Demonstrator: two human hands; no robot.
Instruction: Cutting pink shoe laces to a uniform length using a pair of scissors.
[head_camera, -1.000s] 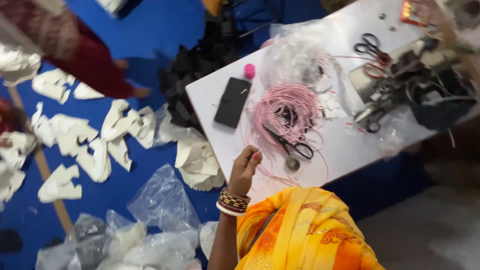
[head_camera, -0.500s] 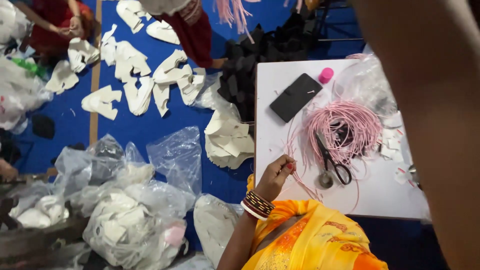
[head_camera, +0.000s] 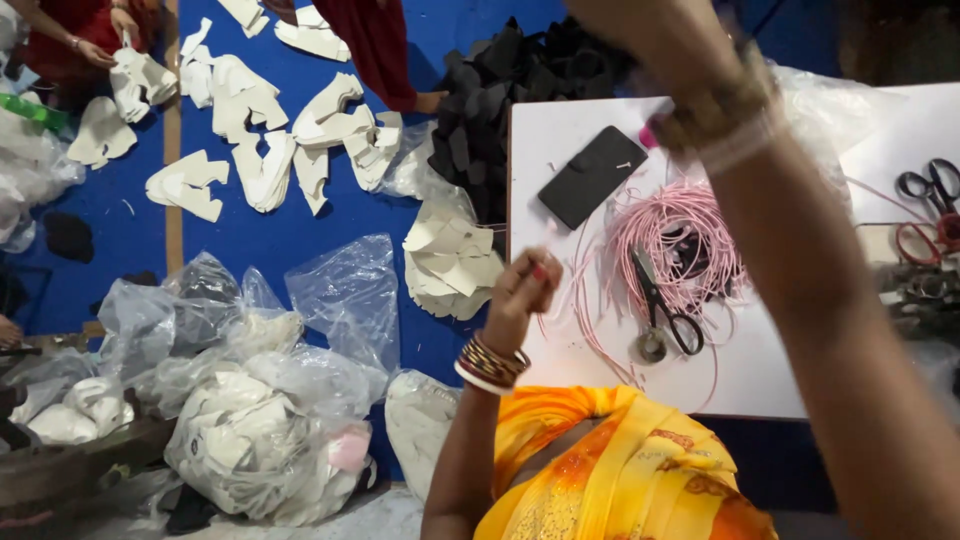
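The person's right arm crosses the view from the lower right corner up to the top edge, close to the camera and blurred, with bangles at the wrist. Only the base of the right hand (head_camera: 640, 25) shows before the frame cuts it off, so whether its grip is wide, narrow or holding anything cannot be told. The left hand is out of view.

Below that arm stands a white worktop (head_camera: 560, 350). Nearest under the wrist lie a loose coil of pink cord (head_camera: 690, 235) and a black phone (head_camera: 592, 176), face up, just left of the coil. Black-handled scissors (head_camera: 665, 305) lie across the coil's lower edge, blades pointing up and left. Red-handled scissors (head_camera: 925, 215) sit well apart at the worktop's right edge.

A co-worker in an orange and yellow wrap sits at the near edge of the worktop; the co-worker's hand (head_camera: 520, 290) (bangled too) is raised and closed, apparently pinching a strand of the cord.

On the blue floor (head_camera: 330, 230) lie white cut pieces (head_camera: 260, 150), a heap of black pieces (head_camera: 500, 100) against the worktop's corner, and clear plastic bags (head_camera: 270, 430).
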